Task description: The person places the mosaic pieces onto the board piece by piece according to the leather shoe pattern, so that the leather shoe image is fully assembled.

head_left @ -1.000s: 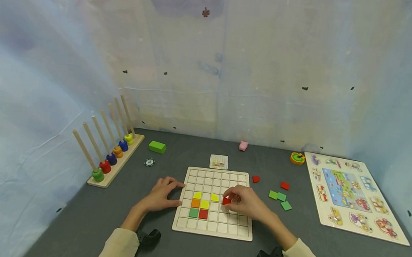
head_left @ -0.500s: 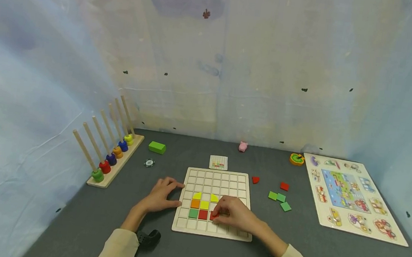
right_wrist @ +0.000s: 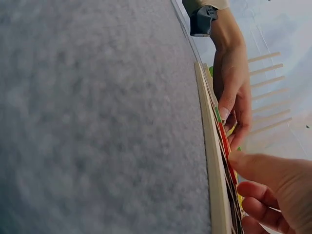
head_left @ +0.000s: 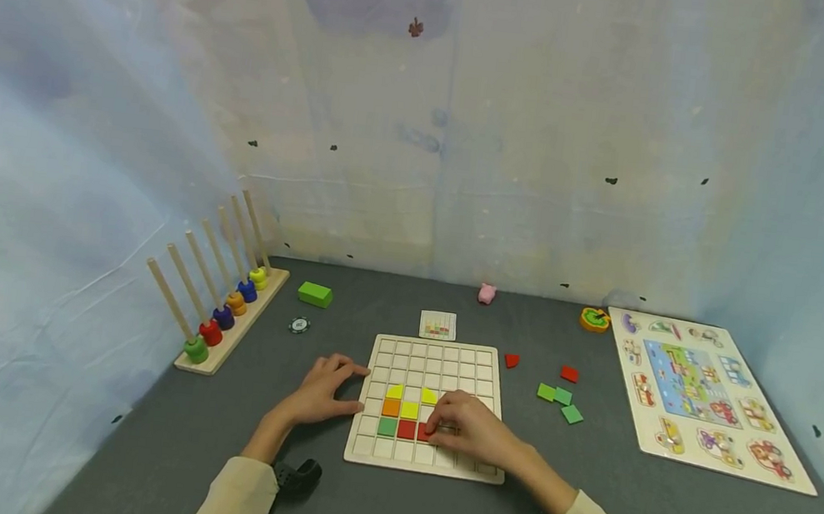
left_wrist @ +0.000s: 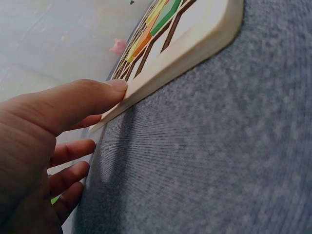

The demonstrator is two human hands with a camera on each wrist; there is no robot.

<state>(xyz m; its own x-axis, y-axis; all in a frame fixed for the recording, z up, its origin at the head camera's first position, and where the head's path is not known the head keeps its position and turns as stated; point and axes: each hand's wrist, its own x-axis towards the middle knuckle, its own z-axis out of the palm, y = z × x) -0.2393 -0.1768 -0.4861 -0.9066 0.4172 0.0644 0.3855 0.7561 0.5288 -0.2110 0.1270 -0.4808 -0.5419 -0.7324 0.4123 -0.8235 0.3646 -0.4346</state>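
A pale wooden grid board lies on the grey table. It holds yellow, orange, green and red tiles in its lower left part. My right hand has its fingers curled over the board and pinches a red tile down beside the red square in the bottom coloured row. In the right wrist view the thumb lies on the red tile at the board. My left hand rests on the table, its thumb against the board's left edge, holding nothing.
Loose red tiles and green tiles lie right of the board. A pattern card sits behind it. A peg rack with rings, a green block, a pink pig and a picture puzzle stand around.
My right hand carried the red tile from the board's middle right down and left to the bottom coloured row, beside the red square. The left hand stayed put.
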